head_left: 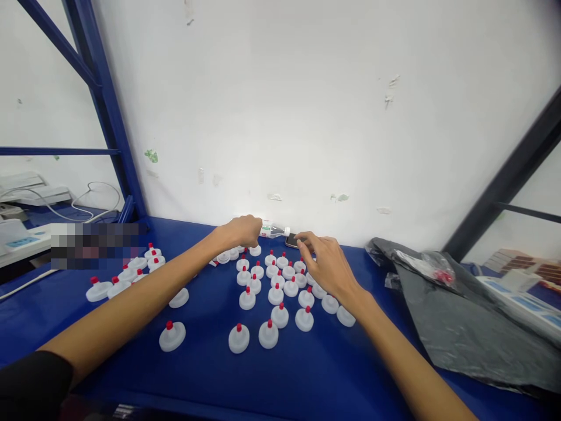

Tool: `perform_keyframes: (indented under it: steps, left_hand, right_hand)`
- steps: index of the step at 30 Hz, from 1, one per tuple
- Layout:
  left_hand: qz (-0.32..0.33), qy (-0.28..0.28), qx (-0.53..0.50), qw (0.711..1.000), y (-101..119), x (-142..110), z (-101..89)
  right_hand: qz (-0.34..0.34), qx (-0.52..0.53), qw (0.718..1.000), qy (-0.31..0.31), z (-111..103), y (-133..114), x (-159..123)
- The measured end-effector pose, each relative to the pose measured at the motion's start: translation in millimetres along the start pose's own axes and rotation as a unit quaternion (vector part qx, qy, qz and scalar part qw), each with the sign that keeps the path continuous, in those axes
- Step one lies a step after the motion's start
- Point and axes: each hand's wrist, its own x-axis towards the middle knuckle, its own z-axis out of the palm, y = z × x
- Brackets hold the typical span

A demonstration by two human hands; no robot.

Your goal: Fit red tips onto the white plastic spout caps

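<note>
Red-tipped white caps (239,340) dot the blue table (197,377), the left forearm (144,307) blocking some; left hand (243,230) curled, its grip impossible to tell from behind; then bottle (272,230), dark phone (291,240), right hand (326,263) near it, fingers loosely parted, and grey plastic bag (464,321)

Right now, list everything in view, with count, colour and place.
Red-tipped discs: over thirty, white, across the table
Table: one, blue, underneath
Bottle: one, clear, white cap, near the wall
Phone-like device: one, dark, beside the bottle
Plastic sheeting: count unclear, grey, right
Packet: one, clear with red, on the sheeting
Power strips: two, white and blue, far left and right
Cables: count unclear, white, left
Frame posts: two, blue and dark, either side
Wall: one, white, behind
Sleeve: one, black, left arm
Left hand: one, bare, by the bottle
Right hand: one, bare, by the device
</note>
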Motion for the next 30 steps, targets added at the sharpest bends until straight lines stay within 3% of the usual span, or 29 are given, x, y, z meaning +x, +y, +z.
perform_keyframes:
  steps: [6,10,13,18,26,30]
  left_hand:
    - [0.07,0.026,-0.11,0.991,9.8,-14.8,-24.2]
    - [0.186,0.051,-0.271,0.943,12.9,-17.2,-28.6]
    - [0.234,0.057,-0.318,0.917,13.8,-14.5,-26.8]
    - [0.208,0.086,-0.378,0.898,14.7,-11.0,-24.8]
    - [0.218,0.14,-0.291,0.921,22.5,-11.8,-16.4]
    - [0.22,0.133,-0.297,0.92,22.1,-11.3,-16.3]
  right_hand:
    - [-0.011,-0.001,1.0,-0.006,0.0,-2.5,-1.0]
    - [-0.012,-0.011,1.0,-0.011,-0.5,-5.3,-1.6]
    - [-0.001,-0.02,1.0,-0.001,-0.7,-6.2,-1.3]
    - [0.013,-0.033,0.999,0.009,-0.1,-3.2,-0.8]
    - [0.002,-0.038,0.999,-0.002,0.8,-3.3,-2.8]
    - [-0.004,-0.035,0.999,0.0,0.0,-2.6,-2.9]
